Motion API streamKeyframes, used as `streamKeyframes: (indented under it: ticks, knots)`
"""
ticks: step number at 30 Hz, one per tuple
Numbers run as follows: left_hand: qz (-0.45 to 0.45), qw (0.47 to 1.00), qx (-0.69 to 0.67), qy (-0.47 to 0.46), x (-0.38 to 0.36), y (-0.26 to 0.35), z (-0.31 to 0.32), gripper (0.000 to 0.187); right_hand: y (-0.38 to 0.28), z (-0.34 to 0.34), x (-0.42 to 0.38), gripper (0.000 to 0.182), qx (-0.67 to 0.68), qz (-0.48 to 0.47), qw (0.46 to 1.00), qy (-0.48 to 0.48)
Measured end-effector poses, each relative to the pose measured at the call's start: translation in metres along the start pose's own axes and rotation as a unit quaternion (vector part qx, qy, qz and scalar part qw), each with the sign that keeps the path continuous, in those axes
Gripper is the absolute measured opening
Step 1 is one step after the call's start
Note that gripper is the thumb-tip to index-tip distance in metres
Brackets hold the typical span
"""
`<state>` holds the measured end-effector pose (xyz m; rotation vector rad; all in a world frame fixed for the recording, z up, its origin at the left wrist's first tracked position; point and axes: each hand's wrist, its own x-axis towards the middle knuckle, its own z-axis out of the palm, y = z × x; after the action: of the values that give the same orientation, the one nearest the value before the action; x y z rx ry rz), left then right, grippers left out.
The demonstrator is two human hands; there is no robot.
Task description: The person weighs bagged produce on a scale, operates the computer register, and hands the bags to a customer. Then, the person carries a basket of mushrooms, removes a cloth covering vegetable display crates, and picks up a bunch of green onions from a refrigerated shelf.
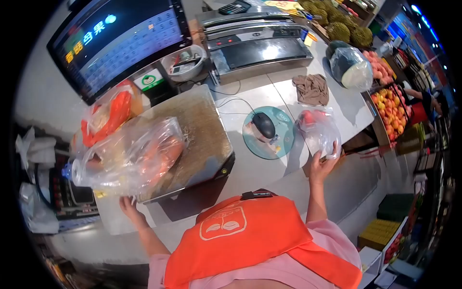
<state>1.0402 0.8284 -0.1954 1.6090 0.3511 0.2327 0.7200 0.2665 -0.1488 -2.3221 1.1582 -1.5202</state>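
Note:
My right hand (323, 166) has its thumb and fingers around the near edge of a clear plastic bag (321, 132) with something red inside. The bag lies on the counter's right part. By the counter's front edge, my left hand (129, 207) holds nothing that I can see, its fingers partly apart. Just beyond it, a large clear plastic bag (137, 159) with orange-red contents sits on a weighing scale (204, 125). What exactly is in either bag is blurred by the plastic.
A mouse (263, 125) rests on a round mouse pad (284, 137). Behind are a brown cloth (312, 89), a metal vacuum sealer (260, 45), a white basket (185, 67) and a monitor (120, 43). A wrapped dark melon (350, 67) and fruit crates (389, 111) stand to the right.

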Motion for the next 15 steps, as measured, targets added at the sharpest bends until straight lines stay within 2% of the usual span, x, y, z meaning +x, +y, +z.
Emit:
streamKeyframes:
  ticks: [1, 3, 4, 5, 6, 7, 9, 10, 11, 12, 13, 14, 15]
  knots:
    - [0.013, 0.996, 0.085, 0.035, 0.001, -0.022, -0.004, 0.048, 0.002, -0.002, 0.002, 0.063, 0.01, 0.036, 0.999, 0.013]
    - [0.17, 0.956, 0.234, 0.05, 0.004, -0.071, -0.019, 0.043, 0.013, -0.007, 0.002, 0.065, -0.022, 0.038, 0.999, 0.027]
    - [0.235, 0.911, 0.335, 0.049, -0.014, -0.062, -0.012, 0.041, 0.018, -0.011, -0.001, 0.066, -0.023, 0.046, 0.998, 0.022]
    - [0.187, 0.926, 0.324, 0.05, -0.035, -0.054, -0.002, 0.043, 0.019, -0.012, -0.003, 0.066, -0.023, 0.056, 0.998, 0.015]
    - [0.208, 0.921, 0.329, 0.029, -0.032, -0.068, -0.008, 0.047, 0.017, -0.011, -0.007, 0.063, -0.011, 0.095, 0.995, 0.021]
    - [0.231, 0.915, 0.331, 0.007, -0.027, -0.091, -0.009, 0.051, 0.021, -0.007, -0.014, 0.063, 0.097, 0.199, 0.975, -0.001]
    - [0.26, 0.866, 0.422, 0.068, -0.023, -0.128, -0.011, 0.057, 0.035, 0.004, -0.038, 0.063, 0.297, 0.396, 0.868, -0.042]
    - [0.272, 0.838, 0.463, 0.098, -0.023, -0.137, -0.011, 0.06, 0.032, 0.012, -0.052, 0.061, 0.275, 0.278, 0.919, -0.048]
    - [0.254, 0.845, 0.46, 0.098, -0.026, -0.135, -0.007, 0.062, 0.073, 0.037, -0.092, 0.058, 0.129, 0.271, 0.944, -0.137]
    - [0.236, 0.852, 0.456, 0.099, -0.032, -0.126, 0.002, 0.064, 0.05, 0.044, -0.092, 0.056, 0.119, 0.243, 0.937, -0.221]
    - [0.217, 0.859, 0.452, 0.1, -0.036, -0.118, 0.007, 0.067, 0.019, 0.052, -0.086, 0.057, 0.023, 0.131, 0.953, -0.271]
    - [0.22, 0.855, 0.459, 0.101, -0.038, -0.114, 0.006, 0.065, 0.002, 0.066, -0.075, 0.058, 0.093, 0.081, 0.951, -0.284]
    - [0.217, 0.856, 0.46, 0.094, -0.042, -0.113, 0.003, 0.064, 0.001, 0.092, -0.077, 0.057, 0.062, 0.002, 0.962, -0.267]
